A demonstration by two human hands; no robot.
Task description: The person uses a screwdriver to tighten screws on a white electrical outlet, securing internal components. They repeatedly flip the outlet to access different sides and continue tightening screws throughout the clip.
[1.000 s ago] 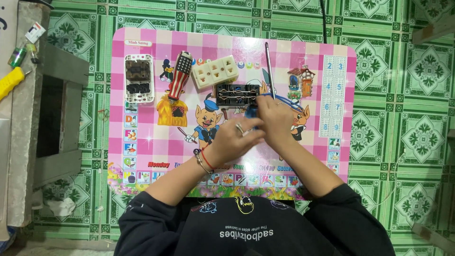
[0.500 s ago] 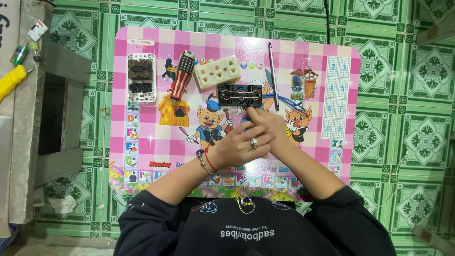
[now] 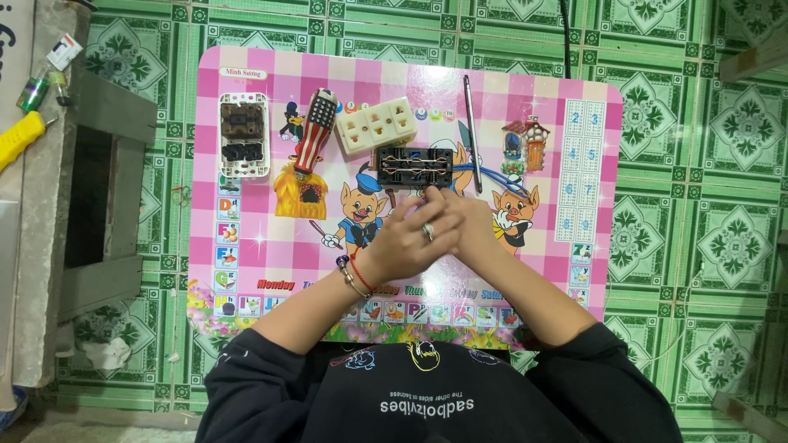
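- Both hands meet at the middle of the pink checked table (image 3: 263, 246), just below the black socket module (image 3: 415, 166), whose open back faces up and shows metal strips.
- The left hand (image 3: 410, 238) (ring on one finger, red cord and beads at the wrist) lies over the right, fingers curled and pressed together; whether it pinches something small I cannot tell, since the fingertips are hidden.
- The right hand (image 3: 472, 226) sits partly under it, fingers bent toward the module's lower edge, probably steadying a small part; what it grips is not visible.
- Blue wires (image 3: 492, 174) run from the module's right side, so it likely lies close to the hands to keep them within reach.
- A white three-socket faceplate (image 3: 376, 125) lies tilted just above the module, apart from it, seemingly set aside.
- A screwdriver with a striped red-and-white handle (image 3: 316, 131) lies left of the faceplate, near at hand.
- A white wall switch unit (image 3: 243, 135) rests at the table's left, well apart from the hands.
- A thin dark rod-like tool (image 3: 471, 131) lies upright along the module's right.
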